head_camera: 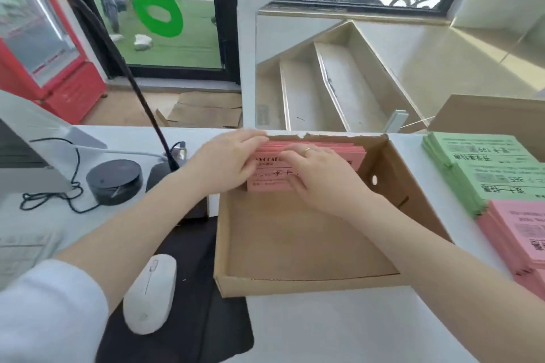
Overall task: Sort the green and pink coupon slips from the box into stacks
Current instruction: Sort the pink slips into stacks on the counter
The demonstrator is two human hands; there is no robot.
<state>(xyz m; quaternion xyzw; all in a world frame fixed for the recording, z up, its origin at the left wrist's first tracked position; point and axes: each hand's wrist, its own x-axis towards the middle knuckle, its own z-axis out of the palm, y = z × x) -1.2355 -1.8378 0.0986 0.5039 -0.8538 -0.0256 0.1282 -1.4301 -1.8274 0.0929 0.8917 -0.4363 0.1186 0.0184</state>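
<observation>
Both hands on one bundle of pink slips (267,178) at the far end of the cardboard box (295,283): left hand (228,160) curled round the bundle's left edge, fingertips over its top; right hand (321,177) laid across the front face, fingers bent over the upper edge, a ring on one finger. Bundle tilted up against the box's far wall, printed face toward the camera. Rest of the box floor bare brown card.

Nearest, left of the box: white mouse (150,293) on a black mat (206,333), a white sleeve (50,315) on the left forearm. Right of the box, on the white counter (324,330): sorted pink stack (519,233) closest, then two green stacks (498,183) just behind it, edges touching or nearly so.

Farther left: black round puck (114,181) with a cable, a gooseneck stem (129,79) rising from a dark base, corner of a monitor (26,150). Beyond the counter: white steps (324,88), flattened cardboard (206,110) on the floor, a red cabinet (59,76), glass door with green lettering (157,13).
</observation>
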